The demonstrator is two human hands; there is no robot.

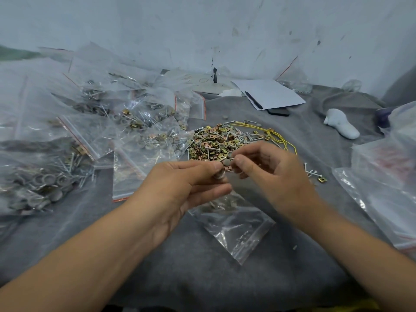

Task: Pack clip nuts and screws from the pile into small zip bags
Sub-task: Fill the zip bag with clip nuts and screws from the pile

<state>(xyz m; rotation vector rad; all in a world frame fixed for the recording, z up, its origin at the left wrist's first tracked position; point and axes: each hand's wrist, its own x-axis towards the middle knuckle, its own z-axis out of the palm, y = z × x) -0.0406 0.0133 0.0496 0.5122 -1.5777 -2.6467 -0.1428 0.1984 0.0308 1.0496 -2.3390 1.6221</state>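
Midway through packing: filled bags (126,122) lie left, the pile (227,140) remains large, and both hands (left hand (180,188), right hand (272,172)) pinch small parts above an open zip bag (234,228).

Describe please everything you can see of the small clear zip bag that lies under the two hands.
The small zip bag is clear, glossy plastic, crinkled, with a press-seal strip near its lower right end. It lies flat and slanted on the grey cloth, just below both hands. Its upper end is hidden beneath the left hand, and small grey pieces show through the plastic there. Whether it is open or sealed cannot be told. No red line shows on it, unlike the filled bags at the left.
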